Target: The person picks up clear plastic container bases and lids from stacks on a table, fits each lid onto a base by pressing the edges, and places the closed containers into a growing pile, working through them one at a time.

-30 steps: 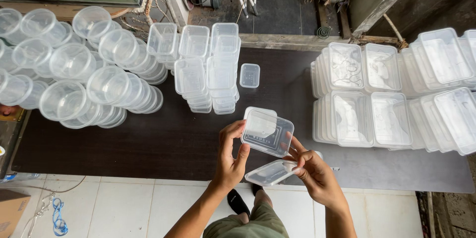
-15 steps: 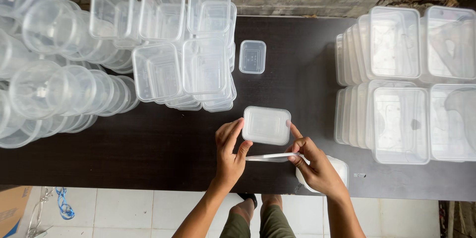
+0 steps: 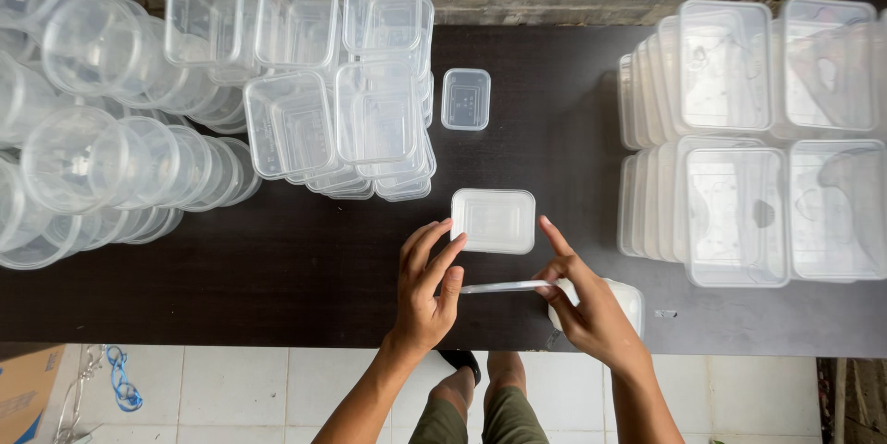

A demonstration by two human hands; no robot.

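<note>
Holding a thin clear lid (image 3: 504,287) edge-on between both hands, I pinch it with my left hand (image 3: 427,289) and my right hand (image 3: 591,310), fingers closed on its ends. A rectangular clear container (image 3: 494,220) lies upside down on the dark table (image 3: 305,268) just above, my left fingertips touching its corner. Stacks of rectangular containers (image 3: 370,111) stand farther away.

The clear rectangular plastic container (image 3: 493,220), earlier tilted in the air, is now lying flat on the dark wooden table (image 3: 277,268), while the thin clear lid (image 3: 504,287) is being held edge-on just below it.
</note>
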